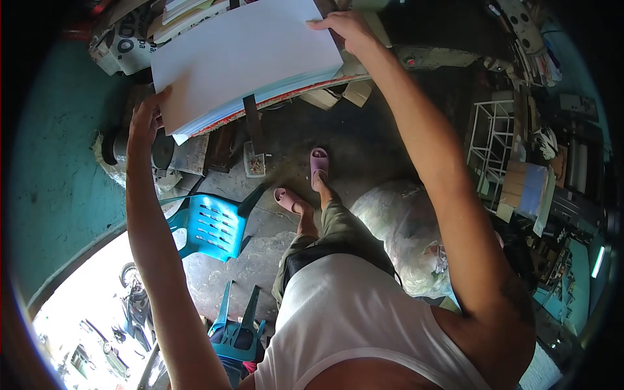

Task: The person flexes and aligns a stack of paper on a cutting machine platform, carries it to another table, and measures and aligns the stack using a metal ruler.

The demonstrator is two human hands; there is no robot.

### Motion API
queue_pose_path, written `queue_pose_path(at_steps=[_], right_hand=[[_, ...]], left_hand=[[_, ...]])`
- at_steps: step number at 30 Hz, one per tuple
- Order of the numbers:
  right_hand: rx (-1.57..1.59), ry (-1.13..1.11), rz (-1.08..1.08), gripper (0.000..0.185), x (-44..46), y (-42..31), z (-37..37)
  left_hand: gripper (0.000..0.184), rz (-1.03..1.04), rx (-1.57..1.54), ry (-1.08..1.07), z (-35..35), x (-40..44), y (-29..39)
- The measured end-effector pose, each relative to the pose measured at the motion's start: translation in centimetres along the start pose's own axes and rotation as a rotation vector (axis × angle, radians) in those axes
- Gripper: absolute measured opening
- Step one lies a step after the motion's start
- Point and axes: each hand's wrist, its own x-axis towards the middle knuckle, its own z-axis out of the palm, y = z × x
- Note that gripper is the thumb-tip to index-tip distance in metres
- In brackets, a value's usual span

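Note:
A thick stack of large white sheets (247, 55) lies on a bench with a red-speckled edge (273, 99). At the stack's left edge is my left hand (148, 116), its thumb against the near left corner and its fingers curled beside the side. My right hand (348, 29) is at the far right corner, thumb laid on the top sheet; its other fingers are partly hidden past the edge. A dark strip (252, 120) hangs at the front of the stack.
A blue plastic chair (211, 224) stands at the left, another (237, 338) behind it. Large clear plastic bags (406, 227) sit right of my legs. A small clear bin (255, 161) is on the floor. Shelving with a white wire rack (492, 140) lines the right.

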Motion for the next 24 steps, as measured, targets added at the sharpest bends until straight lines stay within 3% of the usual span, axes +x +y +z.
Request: queue_pose_path(at_steps=[11,19,20,21,22,24], right_hand=[[0.071,0.038,0.053,0.023,-0.4,-0.1,0.5],[-0.205,-0.034,-0.207,0.031,-0.4,0.7,-0.3],[-0.346,-0.009,-0.239,0.03,-0.5,0.6,-0.3],[-0.265,-0.056,-0.228,0.026,0.1,1.1,-0.5],[-0.156,-0.148,-0.199,0.029,-0.2,1.1,-0.6],[-0.228,-0.084,-0.143,0.034,-1.6,-0.3,0.0]], left_hand=[[0.058,-0.036,-0.021,-0.003,0.1,0.0,0.3],[0.058,-0.013,0.02,-0.015,0.1,-0.5,0.2],[0.059,0.042,-0.031,-0.102,-0.5,0.4,-1.1],[0.059,0.094,-0.069,-0.17,-2.7,1.6,-2.8],[0.058,0.137,0.009,-0.137,-2.7,1.3,-2.8],[0.053,0.138,-0.007,-0.086,-1.0,0.0,-1.5]])
